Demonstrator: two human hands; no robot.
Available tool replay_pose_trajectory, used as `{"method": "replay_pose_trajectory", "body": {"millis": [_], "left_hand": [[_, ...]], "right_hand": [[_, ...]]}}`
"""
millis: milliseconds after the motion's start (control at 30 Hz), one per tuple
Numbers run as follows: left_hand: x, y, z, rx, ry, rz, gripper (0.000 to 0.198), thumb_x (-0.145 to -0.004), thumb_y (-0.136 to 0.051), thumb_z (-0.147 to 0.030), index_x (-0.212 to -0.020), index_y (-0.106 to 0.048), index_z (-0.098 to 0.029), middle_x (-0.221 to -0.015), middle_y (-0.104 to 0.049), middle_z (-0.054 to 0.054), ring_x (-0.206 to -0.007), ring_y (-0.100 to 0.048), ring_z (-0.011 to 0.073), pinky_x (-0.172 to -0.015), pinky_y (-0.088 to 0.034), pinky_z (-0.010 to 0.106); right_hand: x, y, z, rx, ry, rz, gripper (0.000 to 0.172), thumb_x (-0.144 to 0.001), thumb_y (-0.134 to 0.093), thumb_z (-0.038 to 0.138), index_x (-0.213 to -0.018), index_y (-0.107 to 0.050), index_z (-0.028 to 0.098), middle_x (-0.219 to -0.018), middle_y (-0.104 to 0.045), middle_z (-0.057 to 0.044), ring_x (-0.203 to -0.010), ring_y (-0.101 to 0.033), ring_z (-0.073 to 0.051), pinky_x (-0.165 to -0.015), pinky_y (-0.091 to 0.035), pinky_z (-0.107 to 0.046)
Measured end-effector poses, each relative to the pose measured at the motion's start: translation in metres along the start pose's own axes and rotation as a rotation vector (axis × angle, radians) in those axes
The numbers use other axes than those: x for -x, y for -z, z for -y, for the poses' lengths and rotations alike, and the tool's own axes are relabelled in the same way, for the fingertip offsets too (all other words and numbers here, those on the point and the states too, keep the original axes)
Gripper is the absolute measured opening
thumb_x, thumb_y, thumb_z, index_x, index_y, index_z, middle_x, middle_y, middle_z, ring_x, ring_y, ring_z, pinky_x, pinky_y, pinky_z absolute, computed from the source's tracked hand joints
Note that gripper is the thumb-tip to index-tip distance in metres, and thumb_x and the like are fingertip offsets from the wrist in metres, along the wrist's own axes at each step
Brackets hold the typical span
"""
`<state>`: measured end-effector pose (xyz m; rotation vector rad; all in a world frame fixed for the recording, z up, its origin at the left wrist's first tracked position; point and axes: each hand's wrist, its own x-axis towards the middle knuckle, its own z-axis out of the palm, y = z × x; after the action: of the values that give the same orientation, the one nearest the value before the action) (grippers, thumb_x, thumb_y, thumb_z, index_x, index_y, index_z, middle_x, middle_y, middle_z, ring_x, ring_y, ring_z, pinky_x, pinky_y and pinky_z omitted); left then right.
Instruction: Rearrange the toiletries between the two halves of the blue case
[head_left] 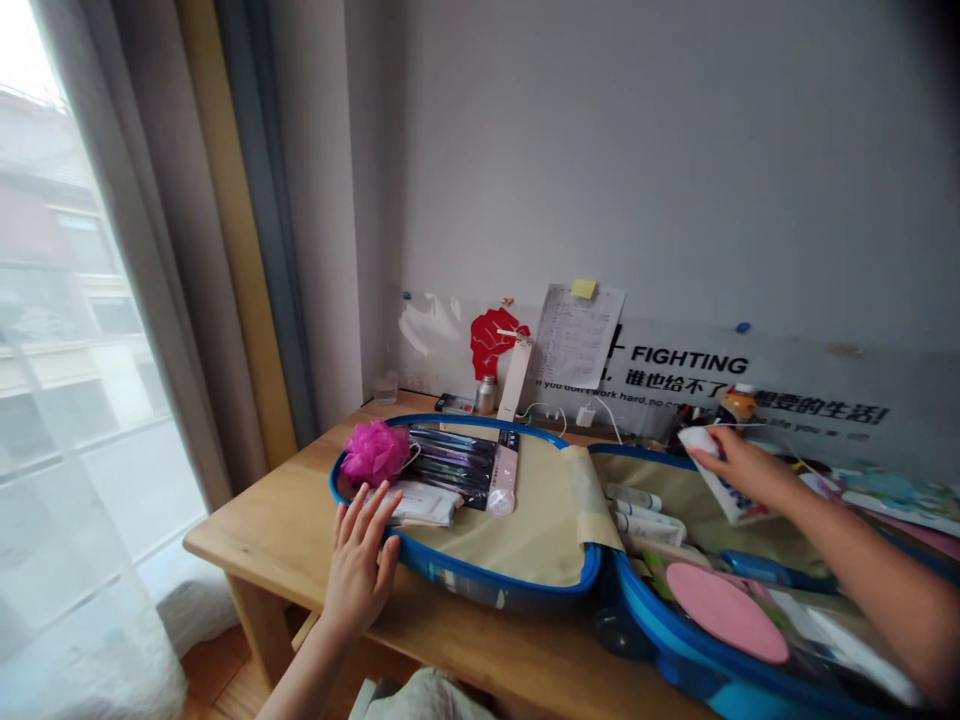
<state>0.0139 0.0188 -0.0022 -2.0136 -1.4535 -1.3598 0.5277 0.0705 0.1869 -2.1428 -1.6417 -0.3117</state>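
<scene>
A blue open suitcase (pixel 502 592) lies on the wooden desk. Its left half holds a pink mesh bath puff (pixel 375 452), a pack of dark pens (pixel 452 462), a pale pink packet (pixel 503 470) and a white packet (pixel 424 503). My left hand (pixel 364 560) rests with spread fingers at the near left rim, beside the white packet. My right hand (pixel 739 465) is closed on a white packet with printing (pixel 727 492), held above the right half. Below it lie white tubes (pixel 649 522) and a pink oval object (pixel 726 610).
The wooden desk (pixel 262 530) reaches left towards the curtains (pixel 199 250). Along the wall stand a small metallic bottle (pixel 486 394), a white upright strip (pixel 515 380), charger cables and an orange-labelled bottle (pixel 739 402). More items lie at the far right.
</scene>
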Motion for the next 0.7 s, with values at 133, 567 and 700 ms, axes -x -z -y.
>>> {"method": "replay_pose_trajectory", "body": {"millis": [133, 567, 700], "left_hand": [[0.000, 0.001, 0.000, -0.002, -0.016, -0.009, 0.046, -0.100, -0.039, -0.031, -0.144, -0.051, -0.026, -0.148, -0.054, 0.008, -0.148, -0.033, 0.0253, -0.124, -0.019, 0.049], [0.000, 0.000, -0.001, -0.043, -0.045, -0.007, 0.045, -0.100, -0.040, -0.027, -0.143, -0.051, -0.025, -0.149, -0.053, 0.007, -0.148, -0.032, 0.0239, -0.123, -0.020, 0.047], [0.000, -0.001, -0.002, -0.049, -0.034, 0.008, 0.045, -0.100, -0.039, -0.028, -0.143, -0.052, -0.024, -0.149, -0.053, 0.007, -0.148, -0.032, 0.0242, -0.124, -0.019, 0.049]], "right_hand": [[-0.018, 0.007, 0.089, -0.090, 0.199, 0.154, 0.031, -0.094, -0.048, 0.031, -0.121, -0.058, 0.018, -0.113, -0.071, -0.015, -0.093, -0.068, -0.021, -0.077, -0.048, -0.029], [0.065, -0.089, 0.343, 0.018, 0.762, 0.663, 0.035, -0.094, -0.060, 0.040, -0.120, -0.061, 0.018, -0.122, -0.063, -0.008, -0.104, -0.063, -0.019, -0.090, -0.055, -0.041], [0.072, -0.104, 0.356, 0.094, 0.789, 0.676, 0.038, -0.094, -0.061, 0.040, -0.124, -0.060, 0.018, -0.127, -0.061, -0.009, -0.110, -0.062, -0.021, -0.093, -0.054, -0.044]]}}
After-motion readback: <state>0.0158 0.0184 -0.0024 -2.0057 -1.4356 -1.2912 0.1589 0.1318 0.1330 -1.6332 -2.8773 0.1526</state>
